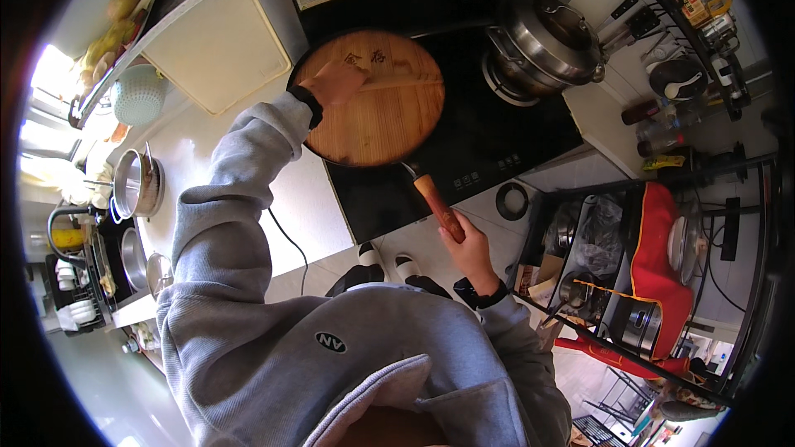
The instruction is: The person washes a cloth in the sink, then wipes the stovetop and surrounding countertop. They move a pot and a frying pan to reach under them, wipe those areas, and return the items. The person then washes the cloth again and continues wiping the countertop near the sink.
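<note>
A round wooden lid (379, 118) covers a long-handled wok or pan (407, 167), whose inside is hidden. The pan is on the left part of a black glass cooktop (459, 136). My left hand (338, 82) lies over the lid and grips one end of its raised wooden bar (407, 79); the fingertips are partly hidden from above. Closer to my body, my right hand (470, 248) is wrapped around the end of the pan's reddish wooden handle (438, 205).
A steel pot with a lid (546, 43) stands on the right burner. Left are a cutting board (217, 43), a colander (138, 94) and a saucepan (133, 183) by the sink. A black shelf rack (534, 242) with a red cloth (661, 261) stands right. A cord (289, 233) hangs over the counter edge.
</note>
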`<state>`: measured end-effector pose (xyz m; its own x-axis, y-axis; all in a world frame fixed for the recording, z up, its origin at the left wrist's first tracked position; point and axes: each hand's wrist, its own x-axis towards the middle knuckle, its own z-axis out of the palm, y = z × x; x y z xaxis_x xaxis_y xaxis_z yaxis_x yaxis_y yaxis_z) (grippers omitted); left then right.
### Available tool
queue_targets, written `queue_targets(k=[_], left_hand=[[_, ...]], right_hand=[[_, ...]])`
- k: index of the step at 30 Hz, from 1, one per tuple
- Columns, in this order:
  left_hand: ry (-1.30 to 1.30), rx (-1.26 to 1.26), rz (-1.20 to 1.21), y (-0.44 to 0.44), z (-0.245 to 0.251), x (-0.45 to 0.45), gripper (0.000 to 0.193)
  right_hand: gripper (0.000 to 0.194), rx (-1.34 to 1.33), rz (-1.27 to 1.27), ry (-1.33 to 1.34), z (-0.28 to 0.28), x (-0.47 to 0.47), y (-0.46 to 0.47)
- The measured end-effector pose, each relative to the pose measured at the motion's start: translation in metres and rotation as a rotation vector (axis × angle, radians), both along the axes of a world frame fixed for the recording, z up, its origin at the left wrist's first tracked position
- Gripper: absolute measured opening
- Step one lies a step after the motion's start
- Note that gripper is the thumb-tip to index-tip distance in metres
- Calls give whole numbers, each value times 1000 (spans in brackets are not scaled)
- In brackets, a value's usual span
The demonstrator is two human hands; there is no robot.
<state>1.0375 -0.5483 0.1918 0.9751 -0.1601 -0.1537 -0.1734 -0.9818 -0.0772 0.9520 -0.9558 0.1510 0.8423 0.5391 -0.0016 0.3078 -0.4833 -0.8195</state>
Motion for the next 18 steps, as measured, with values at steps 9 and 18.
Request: queue_targets(k=[9, 18], left_hand=[[-62, 7, 167, -13, -7, -1, 36], [-749, -473, 515, -102, 17, -228, 38]], right_hand=[[42, 4, 70, -79, -4, 40, -14], [40, -83, 22, -502, 42, 0, -28]])
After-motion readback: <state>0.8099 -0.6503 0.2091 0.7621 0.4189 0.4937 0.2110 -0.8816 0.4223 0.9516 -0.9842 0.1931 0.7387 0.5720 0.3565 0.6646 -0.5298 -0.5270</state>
